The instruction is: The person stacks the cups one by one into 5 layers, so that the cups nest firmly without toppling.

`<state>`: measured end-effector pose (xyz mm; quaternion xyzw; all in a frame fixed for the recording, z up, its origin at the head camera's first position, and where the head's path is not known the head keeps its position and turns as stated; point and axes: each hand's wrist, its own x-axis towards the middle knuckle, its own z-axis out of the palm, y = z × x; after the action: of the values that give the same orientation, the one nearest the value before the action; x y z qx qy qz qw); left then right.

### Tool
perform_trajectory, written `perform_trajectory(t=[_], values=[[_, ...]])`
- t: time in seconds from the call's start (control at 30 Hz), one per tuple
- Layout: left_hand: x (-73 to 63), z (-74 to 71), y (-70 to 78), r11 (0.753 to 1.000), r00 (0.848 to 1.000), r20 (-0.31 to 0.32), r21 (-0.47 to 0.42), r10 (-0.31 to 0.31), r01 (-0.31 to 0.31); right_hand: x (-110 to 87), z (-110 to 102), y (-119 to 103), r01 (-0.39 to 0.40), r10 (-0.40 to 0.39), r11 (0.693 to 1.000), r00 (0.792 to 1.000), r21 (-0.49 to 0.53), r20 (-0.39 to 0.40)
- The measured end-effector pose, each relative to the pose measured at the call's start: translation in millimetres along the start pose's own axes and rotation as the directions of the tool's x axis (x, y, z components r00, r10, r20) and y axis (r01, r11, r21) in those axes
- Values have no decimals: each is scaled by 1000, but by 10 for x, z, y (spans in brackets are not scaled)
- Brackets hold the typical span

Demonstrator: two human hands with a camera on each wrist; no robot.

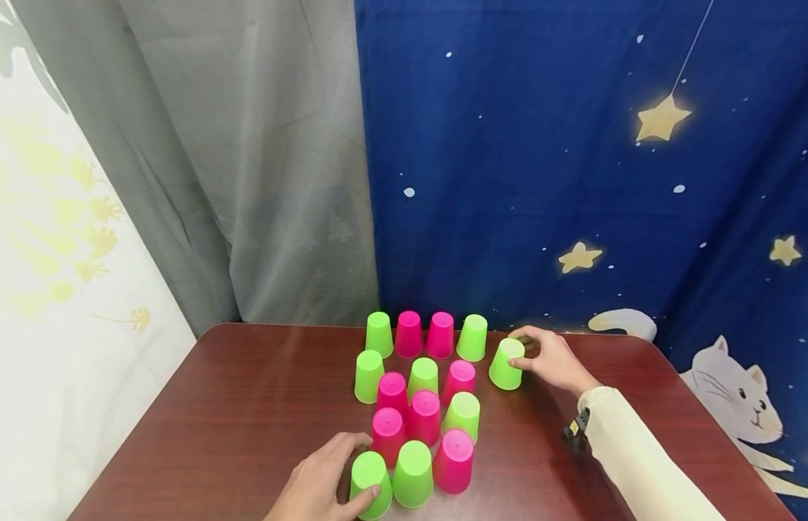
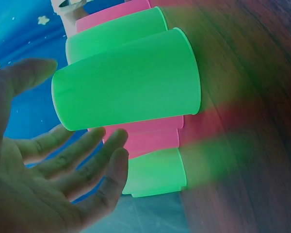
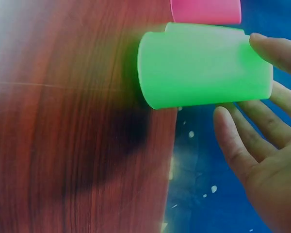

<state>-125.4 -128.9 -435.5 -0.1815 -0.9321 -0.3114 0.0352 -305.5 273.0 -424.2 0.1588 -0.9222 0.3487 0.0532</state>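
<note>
In the head view, my left hand (image 1: 319, 481) is around an upside-down green cup (image 1: 370, 479) at the front left of a group of cups. Its thumb lies before the cup and its fingers reach behind it. In the left wrist view, the fingers of the left hand (image 2: 63, 179) are spread and fairly straight beside the green cup (image 2: 128, 80); firm contact is not visible. At the back right, my right hand (image 1: 550, 358) pinches another upside-down green cup (image 1: 506, 367) between thumb and fingers. The right wrist view shows the thumb against that cup (image 3: 203, 70).
Several upside-down green and pink cups stand close together between the hands, including a pink cup (image 1: 453, 462) at front right and a green cup (image 1: 472, 338) at the back. Behind the brown table (image 1: 267, 391) hang a grey curtain (image 1: 300, 181) and a blue curtain (image 1: 508, 159).
</note>
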Motion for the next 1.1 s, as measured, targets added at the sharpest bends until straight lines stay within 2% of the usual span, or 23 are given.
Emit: perform_trajectory(t=[0.13, 0.23, 0.4, 0.63, 0.7, 0.8, 0.93, 1.0, 1.1], values=[[-12, 40, -27, 998, 998, -7, -19, 64, -64, 123, 17, 73, -46, 46, 998, 999, 37, -13], [-19, 59, -46, 995, 995, -31, 0, 96, -96, 216, 24, 114, -79, 81, 996, 996, 50, -27], [-30, 62, -73, 996, 996, -18, 13, 92, -91, 321, 45, 157, -132, 133, 991, 990, 35, -47], [-42, 39, -96, 997, 997, 1, 11, 81, -81, 393, 57, 146, -146, 148, 988, 987, 42, -57], [-54, 26, -102, 997, 997, -7, 16, 80, -80, 409, 62, 140, -147, 149, 988, 987, 42, -53], [-86, 10, -100, 994, 992, -58, 35, 109, -107, 420, 60, 138, -148, 150, 988, 987, 43, -53], [-116, -52, -93, 982, 975, -124, 69, 182, -175, 434, 60, 144, -153, 156, 987, 986, 43, -55], [-117, -118, -86, 979, 971, -127, 63, 202, -195, 437, 63, 145, -156, 158, 987, 986, 41, -54], [-107, -255, -73, 980, 975, -97, 20, 198, -197, 438, 72, 143, -156, 158, 987, 986, 43, -53]])
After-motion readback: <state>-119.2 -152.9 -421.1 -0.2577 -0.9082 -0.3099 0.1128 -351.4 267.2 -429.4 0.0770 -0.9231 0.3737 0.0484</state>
